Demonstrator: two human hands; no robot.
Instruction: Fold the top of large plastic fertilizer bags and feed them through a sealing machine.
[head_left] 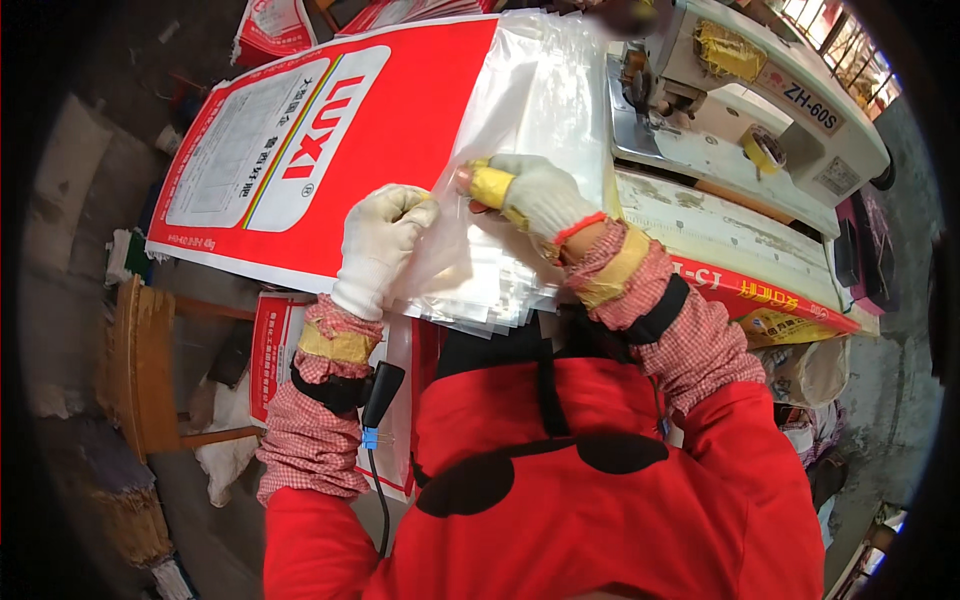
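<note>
A stack of clear plastic liner bags point(565, 90) lies in front of me, its loose edges fanned out toward my body. My left hand point(385, 245), in a white knit glove, is closed with its fingertips pinching the edge of the top plastic bag. Close beside it, my right hand point(535, 200) pinches the same film between thumb and finger; its glove is wrapped with yellow tape and a bare fingertip shows. To the left, partly under the film, spreads a flat red and white woven sack point(400, 100) with a printed panel.
An industrial sewing machine point(790, 90) stands at the right, a yellow tape roll point(763, 150) on its bed. Below it runs a worn pale work surface point(720, 225) with a red printed strip point(770, 297). A wooden stool point(145, 370) is at the left; more red sacks point(275, 30) lie behind.
</note>
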